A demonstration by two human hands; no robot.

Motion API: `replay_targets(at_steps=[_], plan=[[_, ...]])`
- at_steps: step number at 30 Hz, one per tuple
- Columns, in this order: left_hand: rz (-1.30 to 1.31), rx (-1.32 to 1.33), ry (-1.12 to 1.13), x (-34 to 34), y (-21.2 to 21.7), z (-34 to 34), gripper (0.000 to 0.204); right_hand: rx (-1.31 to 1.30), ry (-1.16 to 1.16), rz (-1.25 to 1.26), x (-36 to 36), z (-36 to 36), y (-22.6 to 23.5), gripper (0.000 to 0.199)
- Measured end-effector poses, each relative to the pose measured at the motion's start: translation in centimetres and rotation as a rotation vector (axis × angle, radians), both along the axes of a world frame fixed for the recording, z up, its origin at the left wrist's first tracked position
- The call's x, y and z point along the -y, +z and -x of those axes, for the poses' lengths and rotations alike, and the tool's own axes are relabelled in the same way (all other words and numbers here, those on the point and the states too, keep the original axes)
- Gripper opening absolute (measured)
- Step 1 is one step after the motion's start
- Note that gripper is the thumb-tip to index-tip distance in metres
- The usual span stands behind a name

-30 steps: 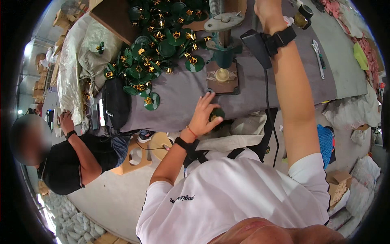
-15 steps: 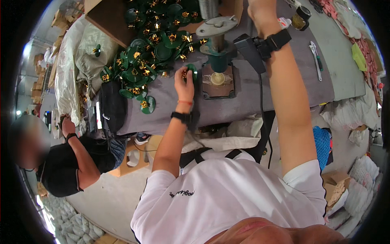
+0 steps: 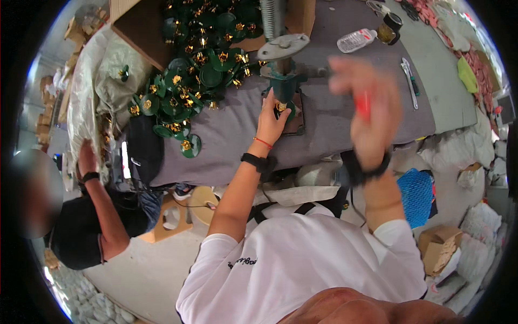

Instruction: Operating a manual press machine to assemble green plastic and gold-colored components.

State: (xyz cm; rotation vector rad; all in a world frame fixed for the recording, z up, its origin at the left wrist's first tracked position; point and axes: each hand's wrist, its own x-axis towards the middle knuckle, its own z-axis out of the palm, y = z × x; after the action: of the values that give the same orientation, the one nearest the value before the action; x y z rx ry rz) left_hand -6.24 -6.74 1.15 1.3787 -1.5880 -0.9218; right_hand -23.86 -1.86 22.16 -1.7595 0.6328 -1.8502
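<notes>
a: left hand (image 3: pixel 271 120) is out at the base of the green press (image 3: pixel 283 81) on the grey table (image 3: pixel 237 135), fingertips pinched on a small gold piece (image 3: pixel 280 106) sitting right under the ram.

b: and the right hand (image 3: pixel 368 110)?

a: raised, to the right of the press and blurred. it's clenched around a red handle (image 3: pixel 364 103); i can't tell what that handle belongs to.

b: where's the stock?

a: heap of green discs with gold centres (image 3: pixel 199 81) on the far left of the table, spilling out of a cardboard box (image 3: pixel 143 32). one disc (image 3: pixel 190 146) lies apart near the table's near edge.

b: risk from here?

a: fingers sit under the ram, i'd say that's the big one. if the press comes down before the left hand clears, it pinches. also, a crooked gold piece could get pressed off-centre.

b: anything else around?

a: a plastic bottle (image 3: pixel 356 39) and a wrench (image 3: pixel 408 81) far right on the table, and another person (image 3: pixel 86 227) low at the left, hand (image 3: pixel 86 159) up at a plastic sack (image 3: pixel 91 102).
</notes>
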Motion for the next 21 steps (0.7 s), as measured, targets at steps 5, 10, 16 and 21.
replay_targets(at_steps=[5,10,16,21], plan=[[0.206,0.068,-0.053,-0.3,-0.4,-0.1,0.081,-0.507,-0.309,0.084,-8.1,1.6,-13.8,0.007],[0.351,0.075,-0.031,0.8,0.5,-0.1,0.073,-0.472,-0.147,0.251,-5.0,3.0,-7.5,0.017],[0.069,0.125,-0.136,1.1,1.5,-0.7,0.032,0.025,-0.163,-0.108,9.4,-1.9,6.4,0.032],[0.181,0.240,-0.339,-6.0,1.8,-3.1,0.028,0.240,-0.111,-0.336,16.7,-2.9,5.7,0.033]])
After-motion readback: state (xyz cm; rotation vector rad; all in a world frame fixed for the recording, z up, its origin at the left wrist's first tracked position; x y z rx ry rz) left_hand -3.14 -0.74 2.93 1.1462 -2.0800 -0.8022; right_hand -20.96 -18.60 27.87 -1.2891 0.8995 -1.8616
